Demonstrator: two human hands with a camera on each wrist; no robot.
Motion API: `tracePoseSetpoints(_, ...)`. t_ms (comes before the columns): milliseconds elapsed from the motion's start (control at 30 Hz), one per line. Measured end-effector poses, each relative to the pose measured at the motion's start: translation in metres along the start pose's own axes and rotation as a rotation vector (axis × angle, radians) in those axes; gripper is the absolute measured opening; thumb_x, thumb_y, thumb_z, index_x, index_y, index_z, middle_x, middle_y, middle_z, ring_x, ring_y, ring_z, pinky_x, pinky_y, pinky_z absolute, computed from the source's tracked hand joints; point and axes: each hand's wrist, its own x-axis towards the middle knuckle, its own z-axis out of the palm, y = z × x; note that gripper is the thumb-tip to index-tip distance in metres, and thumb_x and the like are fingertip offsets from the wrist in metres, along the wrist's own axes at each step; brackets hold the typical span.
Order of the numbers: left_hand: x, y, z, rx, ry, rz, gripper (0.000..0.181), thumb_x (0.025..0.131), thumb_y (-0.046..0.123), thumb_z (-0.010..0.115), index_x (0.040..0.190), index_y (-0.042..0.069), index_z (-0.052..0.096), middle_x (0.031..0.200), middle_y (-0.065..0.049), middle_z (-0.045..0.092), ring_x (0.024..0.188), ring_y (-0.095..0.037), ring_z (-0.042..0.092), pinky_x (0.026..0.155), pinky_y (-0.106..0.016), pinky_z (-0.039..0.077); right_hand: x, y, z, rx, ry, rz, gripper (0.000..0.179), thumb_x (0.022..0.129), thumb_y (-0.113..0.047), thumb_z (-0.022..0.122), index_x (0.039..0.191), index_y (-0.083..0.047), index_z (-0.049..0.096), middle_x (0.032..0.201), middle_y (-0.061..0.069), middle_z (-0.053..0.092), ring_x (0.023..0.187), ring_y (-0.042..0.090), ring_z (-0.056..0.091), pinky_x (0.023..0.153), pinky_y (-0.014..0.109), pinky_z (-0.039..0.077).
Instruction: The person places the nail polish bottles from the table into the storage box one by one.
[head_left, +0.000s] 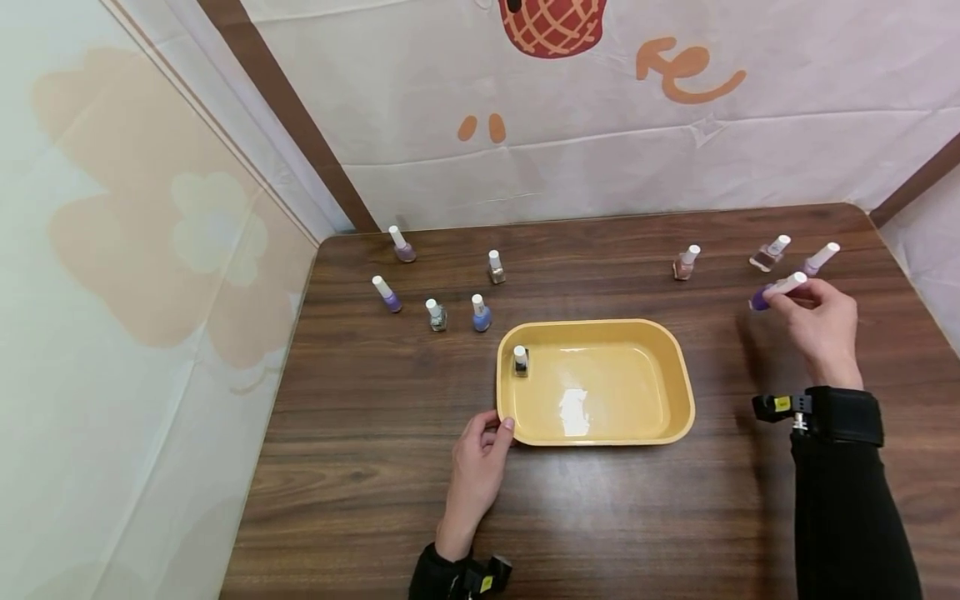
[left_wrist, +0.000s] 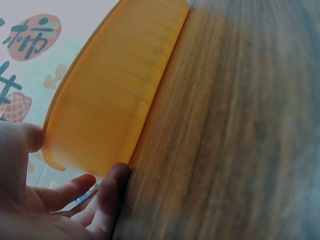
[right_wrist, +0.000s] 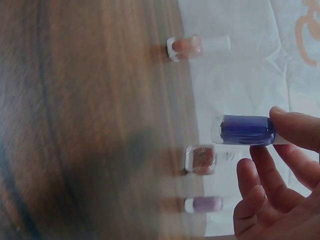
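Observation:
My right hand (head_left: 825, 325) pinches a purple nail polish bottle (right_wrist: 247, 130) by its white cap, holding it up off the table in a tilted pose. Close to that hand stand a lilac nail polish bottle (head_left: 812, 265) and a dark brownish one (head_left: 767, 257). At the near left corner of a yellow tray (head_left: 596, 442), my left hand (head_left: 480, 462) grips the edge, thumb at the rim and fingers against the outer wall, as the left wrist view shows. Inside the tray, a dark nail polish bottle (head_left: 521, 363) with a white cap sits at the left end.
A pinkish nail polish bottle (head_left: 684, 265) stands behind the tray's right end. To the left are several more, among them a blue one (head_left: 482, 318), a greenish-grey one (head_left: 437, 317) and a violet one (head_left: 392, 302). A printed cloth (head_left: 600, 167) hangs behind the wooden table (head_left: 360, 500).

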Motion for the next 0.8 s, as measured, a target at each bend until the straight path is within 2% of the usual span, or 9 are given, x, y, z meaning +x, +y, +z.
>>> tracePoseSetpoints(200, -0.001, 0.001, 0.002, 0.007, 0.002, -0.006, 0.048, 0.095, 0.047, 0.056, 0.12, 0.006, 0.061, 0.102, -0.006, 0.065, 0.085, -0.01, 0.068, 0.071, -0.022, 0.051, -0.005, -0.01, 0.003, -0.021, -0.003, -0.065, 0.024, 0.088, -0.033, 0.069, 0.1, -0.013, 0.064, 0.076, -0.033, 0.052, 0.076, -0.004, 0.049, 0.062, 0.013, 0.038)
tracePoseSetpoints(433, -0.002, 0.001, 0.001, 0.004, 0.018, -0.012, 0.046, 0.095, 0.046, 0.056, 0.119, 0.007, 0.062, 0.103, -0.005, 0.066, 0.086, -0.01, 0.068, 0.072, -0.022, 0.051, -0.015, -0.032, 0.015, -0.049, -0.026, -0.166, 0.041, 0.089, -0.037, 0.068, 0.111, -0.003, 0.063, 0.081, -0.03, 0.053, 0.078, -0.003, 0.05, 0.064, 0.012, 0.04)
tracePoseSetpoints(667, -0.002, 0.001, 0.001, 0.011, 0.028, -0.008, 0.046, 0.095, 0.046, 0.056, 0.118, 0.008, 0.063, 0.1, -0.004, 0.066, 0.084, -0.01, 0.068, 0.07, -0.022, 0.051, -0.027, -0.057, 0.023, -0.016, -0.065, -0.274, 0.036, 0.087, -0.032, 0.071, 0.106, -0.002, 0.065, 0.078, -0.031, 0.057, 0.078, -0.007, 0.055, 0.065, 0.012, 0.041)
tracePoseSetpoints(800, -0.001, 0.001, 0.001, 0.012, 0.016, -0.015, 0.05, 0.095, 0.05, 0.054, 0.12, 0.007, 0.062, 0.102, -0.004, 0.066, 0.084, -0.009, 0.067, 0.07, -0.023, 0.051, -0.035, -0.067, 0.025, -0.028, -0.103, -0.307, 0.035, 0.088, -0.034, 0.07, 0.106, -0.004, 0.066, 0.081, -0.029, 0.058, 0.079, -0.007, 0.057, 0.065, 0.012, 0.042)
